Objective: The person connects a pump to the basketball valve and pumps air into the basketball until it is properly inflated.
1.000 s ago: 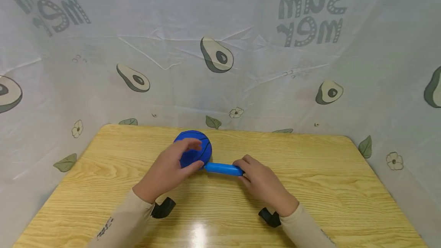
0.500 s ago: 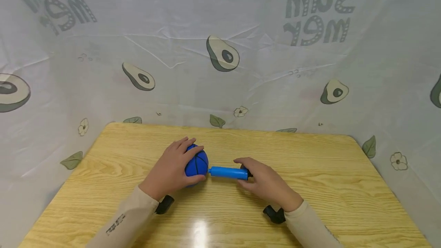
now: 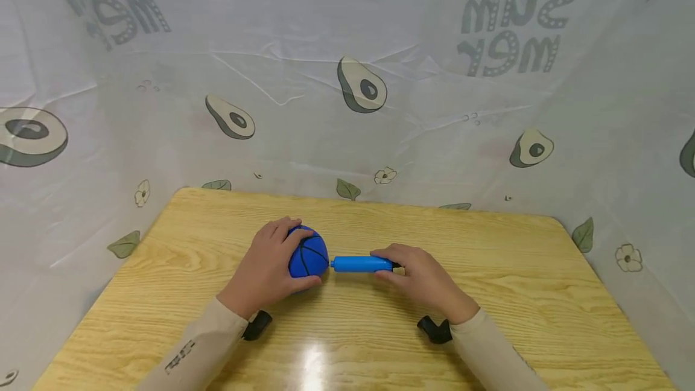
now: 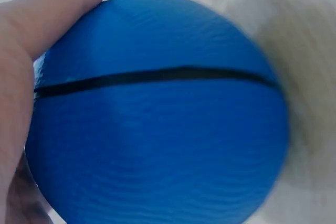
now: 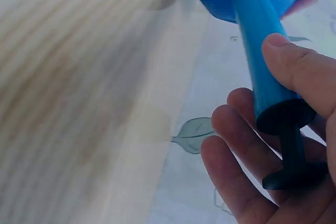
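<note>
A small blue basketball (image 3: 309,256) with black lines is in my left hand (image 3: 266,267); the fingers spread over its top and far side, the thumb along its near side. In the left wrist view the ball (image 4: 163,119) fills most of the picture. My right hand (image 3: 420,273) holds a blue hand pump (image 3: 359,264) level, its narrow tip pointing left, right at the ball's side. In the right wrist view the thumb lies on the barrel of the pump (image 5: 260,51), fingers underneath. The pump's black handle (image 5: 295,176) sticks out a little way near the palm.
Both hands work over a light wood-grain table (image 3: 488,270). A white curtain (image 3: 282,155) printed with avocados, leaves and flowers hangs behind it and along both sides. A black wrist mount sits under each wrist.
My left hand has gone from hovering over the ball to gripping it, and the ball has turned. The pump is slightly farther right, with my right hand nearer its handle end.
</note>
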`<state>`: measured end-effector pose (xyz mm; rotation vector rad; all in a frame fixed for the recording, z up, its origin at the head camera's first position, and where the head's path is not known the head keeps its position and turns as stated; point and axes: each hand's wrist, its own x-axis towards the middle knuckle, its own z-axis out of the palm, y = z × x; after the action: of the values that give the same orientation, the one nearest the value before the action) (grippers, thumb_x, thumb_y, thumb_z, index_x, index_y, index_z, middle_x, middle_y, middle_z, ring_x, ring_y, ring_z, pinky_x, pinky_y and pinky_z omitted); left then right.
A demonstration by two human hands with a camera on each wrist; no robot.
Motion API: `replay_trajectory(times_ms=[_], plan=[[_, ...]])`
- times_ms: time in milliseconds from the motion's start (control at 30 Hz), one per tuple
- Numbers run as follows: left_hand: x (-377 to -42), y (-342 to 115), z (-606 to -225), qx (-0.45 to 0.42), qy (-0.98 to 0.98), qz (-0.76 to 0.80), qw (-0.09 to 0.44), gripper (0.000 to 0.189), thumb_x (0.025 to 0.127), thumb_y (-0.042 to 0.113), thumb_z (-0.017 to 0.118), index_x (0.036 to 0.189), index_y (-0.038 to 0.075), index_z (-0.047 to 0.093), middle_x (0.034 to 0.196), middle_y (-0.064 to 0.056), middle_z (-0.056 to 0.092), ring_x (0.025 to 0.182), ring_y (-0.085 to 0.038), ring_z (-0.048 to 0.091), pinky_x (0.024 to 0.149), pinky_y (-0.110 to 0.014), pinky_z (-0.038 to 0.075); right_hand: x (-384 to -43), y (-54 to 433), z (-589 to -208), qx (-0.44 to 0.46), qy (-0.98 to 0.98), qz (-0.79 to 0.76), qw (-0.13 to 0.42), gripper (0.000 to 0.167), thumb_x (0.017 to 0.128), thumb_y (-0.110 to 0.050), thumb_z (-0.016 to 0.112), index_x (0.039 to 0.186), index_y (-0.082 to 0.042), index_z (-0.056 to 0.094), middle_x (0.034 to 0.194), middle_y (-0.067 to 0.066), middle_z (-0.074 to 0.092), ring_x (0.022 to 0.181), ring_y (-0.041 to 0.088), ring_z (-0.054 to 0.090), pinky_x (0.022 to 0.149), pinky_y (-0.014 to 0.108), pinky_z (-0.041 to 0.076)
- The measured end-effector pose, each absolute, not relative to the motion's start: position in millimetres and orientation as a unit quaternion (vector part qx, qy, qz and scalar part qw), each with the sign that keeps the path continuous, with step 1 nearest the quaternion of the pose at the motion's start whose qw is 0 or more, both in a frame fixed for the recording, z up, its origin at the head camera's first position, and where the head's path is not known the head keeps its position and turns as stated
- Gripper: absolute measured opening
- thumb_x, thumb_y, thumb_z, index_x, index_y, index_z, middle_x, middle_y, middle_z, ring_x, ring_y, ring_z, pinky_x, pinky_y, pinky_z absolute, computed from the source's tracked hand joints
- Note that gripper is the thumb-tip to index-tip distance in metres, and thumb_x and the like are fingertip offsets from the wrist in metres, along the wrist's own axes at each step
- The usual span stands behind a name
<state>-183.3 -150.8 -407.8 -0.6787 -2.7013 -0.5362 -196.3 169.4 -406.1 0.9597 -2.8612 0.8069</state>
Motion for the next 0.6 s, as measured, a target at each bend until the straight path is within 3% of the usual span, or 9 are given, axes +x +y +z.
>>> replay_trajectory(times_ms=[100,167,333,600], plan=[[-187.6,-146.6,-404.7,-0.257,-0.936,-0.176,0.163,0.076,0.073,0.065,0.086,0.125,0.014,0.064,0.146,-0.014,0.053,0.149,-0.038,0.034,0.122,-0.063,0.021,-198.8,167.4,-402.6,0.326,-0.909,0.260,0.015,0.038,0.096,-0.024,0.076,0.131,-0.012,0.071,0.104,-0.008,0.068,0.080,0.008,0.053,0.067,0.026,0.043],[-190.7,-142.7,-404.0,-0.278,-0.934,-0.162,0.158,0.074,0.076,0.064,0.085,0.126,0.014,0.064,0.149,-0.014,0.051,0.151,-0.038,0.032,0.123,-0.064,0.018,-200.2,167.2,-400.9,0.334,-0.902,0.273,0.011,0.039,0.096,-0.023,0.076,0.132,-0.009,0.070,0.106,-0.007,0.069,0.081,0.008,0.054,0.066,0.025,0.044],[-191.9,-137.5,-404.3,-0.307,-0.935,-0.118,0.130,0.065,0.084,0.057,0.081,0.137,0.021,0.067,0.150,-0.012,0.054,0.144,-0.040,0.043,0.118,-0.064,0.031,-202.2,169.9,-401.1,0.345,-0.884,0.315,0.003,0.039,0.095,-0.018,0.077,0.133,-0.010,0.070,0.112,-0.004,0.072,0.084,0.007,0.057,0.064,0.023,0.049],[-192.0,-136.9,-409.8,-0.282,-0.935,-0.136,0.167,0.053,0.086,0.054,0.080,0.129,0.024,0.072,0.138,-0.008,0.064,0.132,-0.034,0.054,0.110,-0.058,0.042,-206.9,172.2,-406.9,0.324,-0.891,0.318,0.008,0.039,0.092,-0.018,0.080,0.129,-0.009,0.073,0.116,-0.002,0.074,0.088,0.006,0.063,0.068,0.024,0.053]])
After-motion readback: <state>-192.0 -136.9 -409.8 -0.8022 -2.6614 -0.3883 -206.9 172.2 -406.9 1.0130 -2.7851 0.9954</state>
